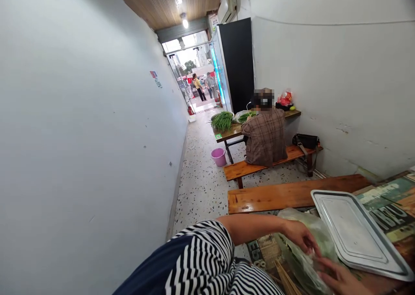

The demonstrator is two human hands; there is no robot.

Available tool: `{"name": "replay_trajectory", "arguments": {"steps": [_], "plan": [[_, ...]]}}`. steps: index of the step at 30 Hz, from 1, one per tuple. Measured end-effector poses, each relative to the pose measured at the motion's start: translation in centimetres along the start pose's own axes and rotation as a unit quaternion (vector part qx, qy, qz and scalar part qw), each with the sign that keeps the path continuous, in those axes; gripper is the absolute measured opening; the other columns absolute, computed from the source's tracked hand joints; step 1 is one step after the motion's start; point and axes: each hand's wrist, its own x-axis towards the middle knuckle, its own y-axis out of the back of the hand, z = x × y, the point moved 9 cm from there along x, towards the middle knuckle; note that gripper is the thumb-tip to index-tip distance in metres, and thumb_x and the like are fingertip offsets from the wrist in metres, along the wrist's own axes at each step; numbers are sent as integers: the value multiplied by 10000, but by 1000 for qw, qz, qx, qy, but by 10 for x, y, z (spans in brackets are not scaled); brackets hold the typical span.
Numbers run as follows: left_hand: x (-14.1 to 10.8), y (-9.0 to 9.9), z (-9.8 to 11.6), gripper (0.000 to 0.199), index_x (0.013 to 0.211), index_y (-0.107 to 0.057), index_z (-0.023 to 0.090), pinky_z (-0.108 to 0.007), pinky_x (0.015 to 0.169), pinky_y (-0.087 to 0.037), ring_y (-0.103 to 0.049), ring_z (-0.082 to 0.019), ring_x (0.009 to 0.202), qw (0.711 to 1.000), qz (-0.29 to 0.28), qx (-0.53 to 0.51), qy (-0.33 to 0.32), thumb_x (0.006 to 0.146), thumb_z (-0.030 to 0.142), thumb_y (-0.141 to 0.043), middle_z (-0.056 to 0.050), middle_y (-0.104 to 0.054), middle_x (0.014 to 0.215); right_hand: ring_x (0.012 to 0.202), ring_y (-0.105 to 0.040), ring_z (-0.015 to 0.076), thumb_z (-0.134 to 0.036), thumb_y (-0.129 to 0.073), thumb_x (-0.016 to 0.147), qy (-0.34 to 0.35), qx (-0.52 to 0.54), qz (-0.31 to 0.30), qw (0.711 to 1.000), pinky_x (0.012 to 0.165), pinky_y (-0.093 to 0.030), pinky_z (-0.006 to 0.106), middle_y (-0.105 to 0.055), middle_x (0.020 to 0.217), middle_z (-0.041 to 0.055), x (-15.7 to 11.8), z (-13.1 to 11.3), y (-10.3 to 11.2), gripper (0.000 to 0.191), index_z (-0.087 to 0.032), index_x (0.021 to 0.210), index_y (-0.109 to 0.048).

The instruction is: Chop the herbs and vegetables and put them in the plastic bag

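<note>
At the lower right, my left hand (303,236) has its fingers drawn together at a clear plastic bag (319,230) with green leaves inside. What those fingertips pinch is too small to make out. My right hand (339,277) meets it from the lower right, its fingers partly spread over the same bag. Thin wooden sticks (287,277) lie on the printed table (394,204) below the bag. Just right of the bag rests a grey metal tray (356,230).
A wooden bench (292,193) stands beyond the table. Further off, a person in a checked jacket (266,137) sits on another bench (240,170) at a table with green vegetables (222,120). A purple bucket (219,157) is on the floor. A white wall (97,135) runs along the left.
</note>
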Motion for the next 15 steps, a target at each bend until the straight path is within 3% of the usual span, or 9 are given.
{"name": "replay_trajectory", "arguments": {"steps": [2, 5, 10, 13, 15], "plan": [[-3, 0, 2, 276, 895, -750, 123, -262, 780, -494, -649, -160, 732, 1000, 11, 14, -2, 633, 209, -736, 16, -679, 731, 933, -685, 311, -513, -511, 697, 18, -12, -23, 1000, 853, -544, 408, -733, 882, 90, 3, -1, -4, 316, -318, 790, -741], [-9, 0, 3, 307, 970, -740, 127, -248, 793, -479, -659, -156, 774, 998, 27, 50, 12, 679, 222, -712, 23, -689, 754, 840, -678, 315, -397, -520, 644, 32, -89, 1, 996, 802, -541, 430, -708, 819, 87, 3, -4, 0, 220, -311, 711, -711], [-11, -9, -7, 116, 726, -738, 172, -275, 724, -490, -653, -178, 685, 985, 4, 157, 68, 611, 187, -736, 39, -656, 618, 1000, -672, 305, -284, -479, 537, 31, -89, -14, 995, 919, -512, 398, -742, 978, 65, 5, -24, 10, 401, -336, 834, -744], [-2, -29, -6, 42, 602, -716, 194, -304, 719, -510, -647, -203, 670, 979, -53, 196, 29, 577, 216, -742, 13, -665, 616, 993, -670, 291, -298, -461, 570, 51, -102, 15, 993, 910, -510, 392, -742, 984, 76, 20, -49, 26, 423, -295, 878, -752], [6, -39, -3, 16, 575, -720, 216, -318, 770, -519, -660, -225, 719, 975, -62, 214, -11, 574, 209, -706, -5, -681, 641, 918, -683, 287, -305, -446, 601, 65, -111, 1, 992, 858, -520, 388, -749, 907, 82, 35, -62, 24, 380, -264, 820, -754]]}}
